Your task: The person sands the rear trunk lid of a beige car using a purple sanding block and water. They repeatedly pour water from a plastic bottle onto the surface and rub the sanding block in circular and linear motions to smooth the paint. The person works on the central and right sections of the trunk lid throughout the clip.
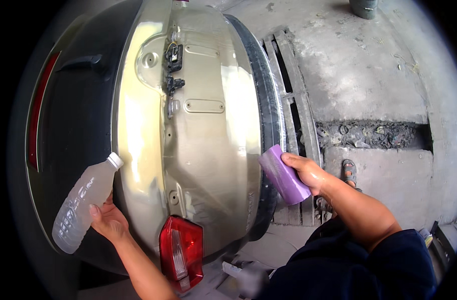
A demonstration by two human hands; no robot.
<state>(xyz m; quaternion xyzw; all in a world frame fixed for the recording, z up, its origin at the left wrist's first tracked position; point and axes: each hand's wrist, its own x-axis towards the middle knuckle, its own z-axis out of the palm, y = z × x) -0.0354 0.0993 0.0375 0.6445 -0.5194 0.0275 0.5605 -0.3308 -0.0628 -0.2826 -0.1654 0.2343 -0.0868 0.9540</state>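
Observation:
My left hand (110,218) is closed around a clear ribbed plastic bottle (83,210) with a white cap, tilted with its capped end up and to the right. Cloudy liquid or a hazy wall makes the bottle look whitish. In my right hand (304,172) is a curved purple sheet of sandpaper (283,176), smeared grey on its face; whether a block lies under it is hidden. Between my hands is the car's beige tailgate (208,150), with pale yellow filler patches (141,110) along its upper panel. The sandpaper is held near the dark bumper (269,100).
A red tail light (181,252) sits at the car's near corner. Dark wiring parts (174,57) protrude from the tailgate. Right of the car are a slotted drain grate (296,110), a debris-filled trench (373,135) and a sandalled foot (349,172). A bucket (363,7) stands far off.

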